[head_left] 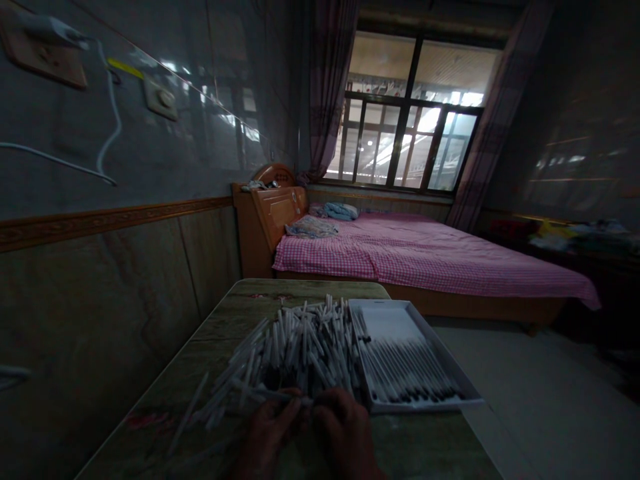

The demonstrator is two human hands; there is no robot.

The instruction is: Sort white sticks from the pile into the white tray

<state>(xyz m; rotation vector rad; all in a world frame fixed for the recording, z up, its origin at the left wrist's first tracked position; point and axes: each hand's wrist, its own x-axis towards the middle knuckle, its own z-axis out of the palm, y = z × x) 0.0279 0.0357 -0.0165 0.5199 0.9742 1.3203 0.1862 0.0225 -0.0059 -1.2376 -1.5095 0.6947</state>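
Note:
My left hand is closed in a pinch on a slim white pen-like stick, which lies crosswise and points to the left. Close beside it, my right hand has its fingers pressed together at the stick's right end. Dim light and blur hide the detail between the fingertips. Just beyond both hands is a loose heap of similar white sticks, some with dark parts. Right of the heap stands a shallow white box, where several sticks lie side by side in a row, dark ends toward me.
Everything stands on a small marbled table with a pale rim. More loose sticks lie at its left. Behind it is a bed with a pink checked cover. A tiled wall runs close along the left side.

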